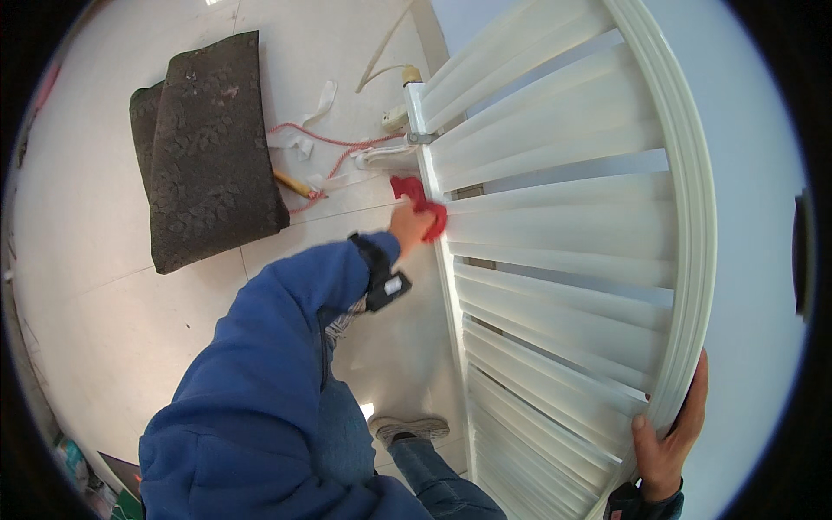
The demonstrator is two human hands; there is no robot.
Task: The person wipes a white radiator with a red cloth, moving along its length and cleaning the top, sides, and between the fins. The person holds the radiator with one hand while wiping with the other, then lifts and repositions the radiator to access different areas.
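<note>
A tall white slatted panel (563, 208) with a curved, ribbed outer rail stands tilted in front of me. My left hand (412, 227), in a blue sleeve with a black wrist strap, is closed on a red cloth (431, 212). The cloth presses against the panel's narrow left edge, below a small metal bracket (422, 138). At the lower right, my right hand (667, 442) grips the outer rail, with the thumb on its near side and the fingers round the outside.
A folded dark patterned mat (208, 156) lies on the pale tiled floor at left. Beside it are a yellow-handled tool (296, 185), pinkish-red cord (334, 141) and white strips (325, 100). A pale wall (754, 260) rises at right. My shoe (416, 429) is below.
</note>
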